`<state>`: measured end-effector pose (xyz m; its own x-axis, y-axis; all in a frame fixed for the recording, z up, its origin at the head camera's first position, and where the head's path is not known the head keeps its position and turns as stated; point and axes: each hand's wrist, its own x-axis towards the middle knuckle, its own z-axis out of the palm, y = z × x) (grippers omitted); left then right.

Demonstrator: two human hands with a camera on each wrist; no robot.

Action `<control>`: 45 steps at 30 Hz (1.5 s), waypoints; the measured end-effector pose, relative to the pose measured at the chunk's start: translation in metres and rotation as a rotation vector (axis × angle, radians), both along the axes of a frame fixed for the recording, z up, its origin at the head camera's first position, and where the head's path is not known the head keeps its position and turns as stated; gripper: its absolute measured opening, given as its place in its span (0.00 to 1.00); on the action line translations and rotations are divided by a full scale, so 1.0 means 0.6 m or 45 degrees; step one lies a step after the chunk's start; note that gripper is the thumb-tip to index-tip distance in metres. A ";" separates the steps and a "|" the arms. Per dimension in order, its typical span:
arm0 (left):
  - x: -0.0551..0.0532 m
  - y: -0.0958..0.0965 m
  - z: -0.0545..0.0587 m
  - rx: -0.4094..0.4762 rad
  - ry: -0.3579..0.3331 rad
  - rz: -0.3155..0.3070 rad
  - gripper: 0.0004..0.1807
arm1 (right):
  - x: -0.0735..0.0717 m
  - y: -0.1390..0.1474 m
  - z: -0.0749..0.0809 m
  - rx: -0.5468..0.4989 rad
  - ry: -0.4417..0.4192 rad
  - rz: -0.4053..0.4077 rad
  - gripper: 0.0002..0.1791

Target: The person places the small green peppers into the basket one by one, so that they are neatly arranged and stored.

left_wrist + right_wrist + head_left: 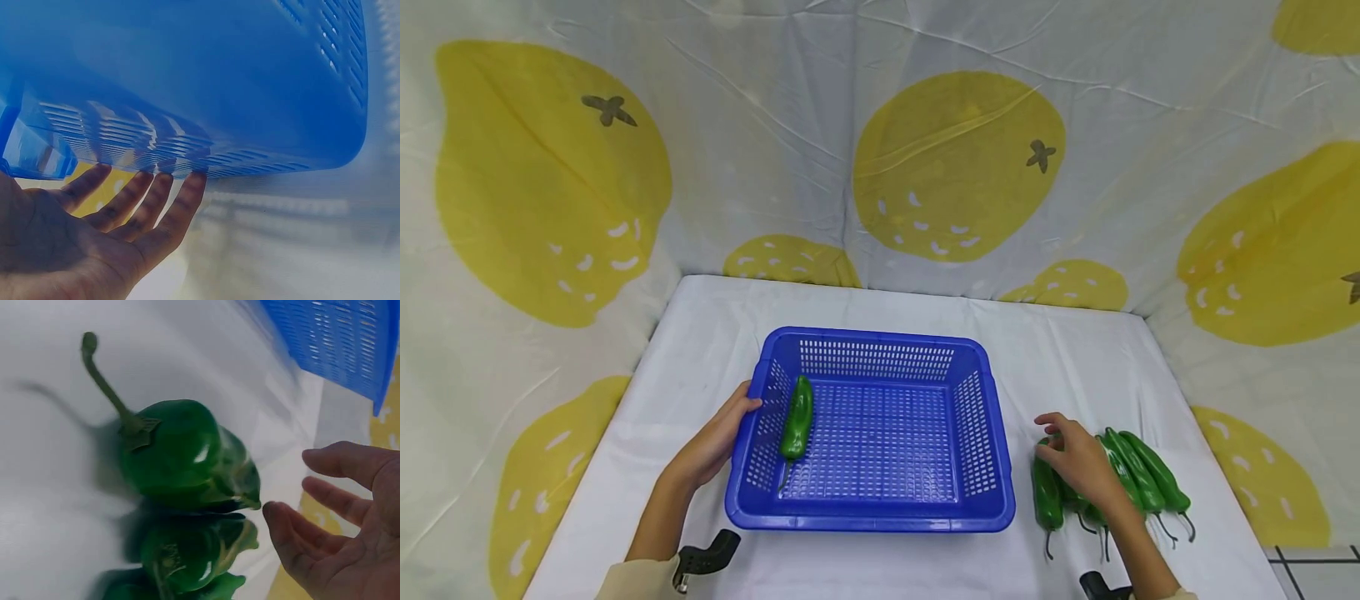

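Observation:
A blue plastic basket (880, 523) with slotted walls stands in the middle of the table, one green pepper (798, 419) lying along its left side. My left hand (721, 435) touches the basket's outer left wall; the left wrist view shows its fingers (177, 212) nearly straight against the slots. To the right of the basket, several green peppers (1138, 473) lie side by side, stems toward me. My right hand (1078, 460) hovers over the leftmost ones, partly hiding them. In the right wrist view its thumb and fingers are apart, beside the tip of a pepper (181, 456), holding nothing.
A white cloth (715, 312) covers the table. Behind and at the sides hangs a pale curtain (760, 125) with large yellow lemon prints. Black wrist straps (709, 554) show at the lower edge. Floor tiles (1318, 575) appear at the lower right.

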<state>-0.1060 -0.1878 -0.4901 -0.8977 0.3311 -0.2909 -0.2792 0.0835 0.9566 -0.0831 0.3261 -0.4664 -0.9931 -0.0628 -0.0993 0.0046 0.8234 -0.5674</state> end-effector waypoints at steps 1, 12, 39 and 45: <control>0.000 0.000 0.000 -0.004 0.002 0.001 0.34 | 0.000 0.001 -0.004 0.024 0.010 0.005 0.21; 0.001 0.001 -0.001 -0.019 0.003 0.015 0.34 | 0.008 -0.019 -0.031 0.208 -0.043 -0.050 0.23; -0.001 -0.002 -0.001 0.007 0.009 -0.012 0.33 | 0.005 -0.022 -0.030 0.175 -0.018 -0.006 0.16; -0.001 -0.001 -0.001 0.005 0.009 -0.011 0.33 | 0.002 -0.021 -0.019 0.130 0.019 -0.011 0.16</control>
